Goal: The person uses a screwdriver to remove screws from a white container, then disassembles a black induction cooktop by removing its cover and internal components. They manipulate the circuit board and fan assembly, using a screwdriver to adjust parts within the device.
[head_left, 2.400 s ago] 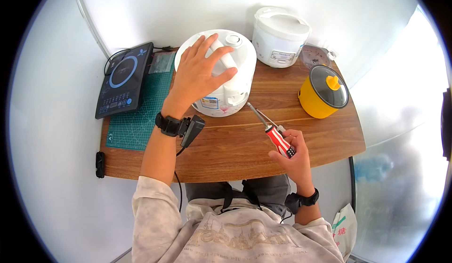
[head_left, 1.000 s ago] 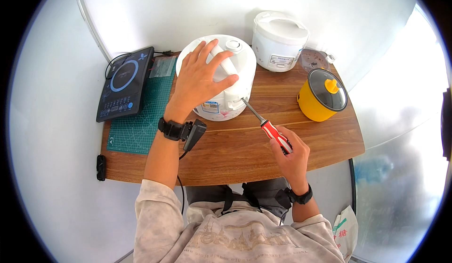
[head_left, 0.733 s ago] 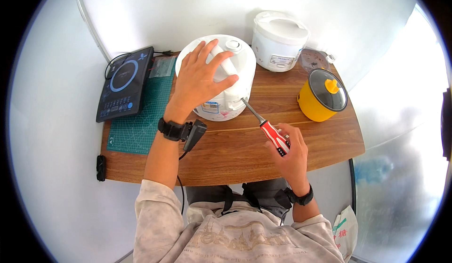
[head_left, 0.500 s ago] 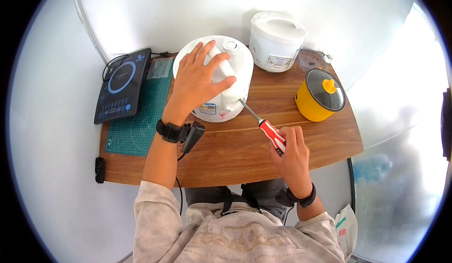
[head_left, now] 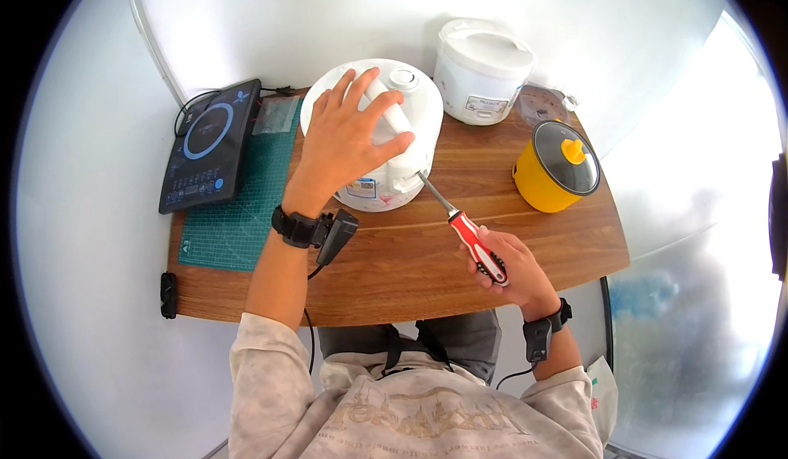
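Note:
A large white rice cooker (head_left: 421, 130) stands at the middle back of the table. My left hand (head_left: 349, 135) lies over its lid with the fingers spread, across the raised white lid handle (head_left: 392, 114). My right hand (head_left: 513, 266) is closed round the red and white handle of a screwdriver (head_left: 470, 233). The metal shaft slants up and left, and its tip meets the front edge of the cooker, by the latch area below the lid. What the tip touches there is too small to make out.
A second white rice cooker (head_left: 480, 77) stands at the back right. Nearer on the right is a yellow pot (head_left: 542, 176) with a glass lid. To the left, a black induction cooktop (head_left: 209, 147) lies partly on a green cutting mat (head_left: 234, 241). A wooden table (head_left: 394, 270) carries them.
My right hand has turned about the screwdriver, its wrist rolling over, and now shows more of the handle's end. The tip stays at the cooker's edge; my left hand is practically still.

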